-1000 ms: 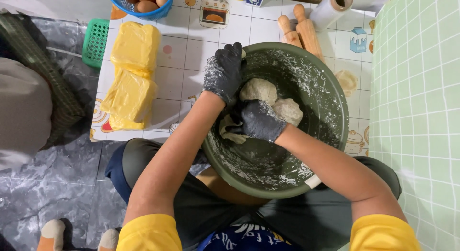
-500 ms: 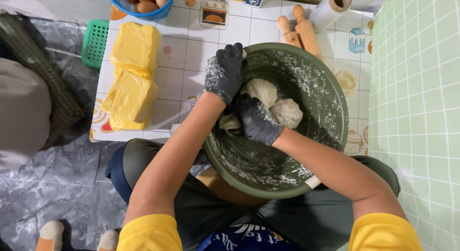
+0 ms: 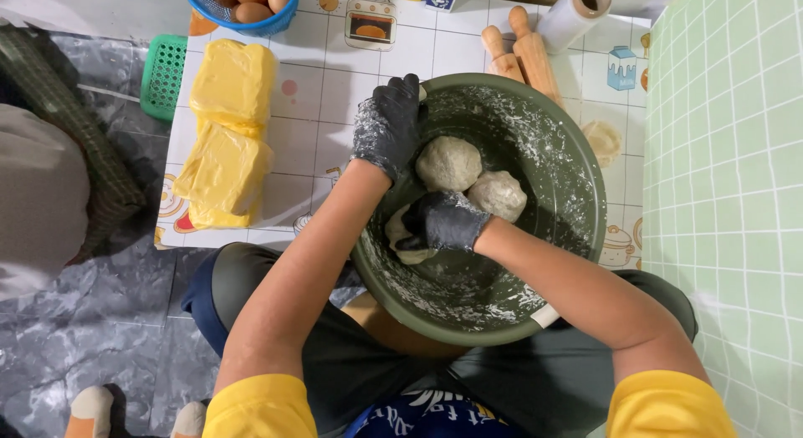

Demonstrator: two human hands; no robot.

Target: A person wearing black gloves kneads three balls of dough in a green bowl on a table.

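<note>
A lump of pale dough (image 3: 404,237) is sitting low on the near-left inside wall of a big green bowl (image 3: 577,237), and the right hand (image 3: 445,221), in a black glove, is closing its fingers around it. Two round dough balls (image 3: 449,163) are lying side by side in the middle of the bowl, touching each other, just past that hand. The left hand (image 3: 388,126), also in a black glove dusted with flour, is gripping the far-left rim with its fingers curled over the edge. The bowl is resting on the person's lap. Beside it, on a picture mat (image 3: 322,95), two yellow butter blocks (image 3: 224,141) are lying, with wooden rolling pins (image 3: 525,51) near the top and a blue basket of eggs (image 3: 242,5) further away.
</note>
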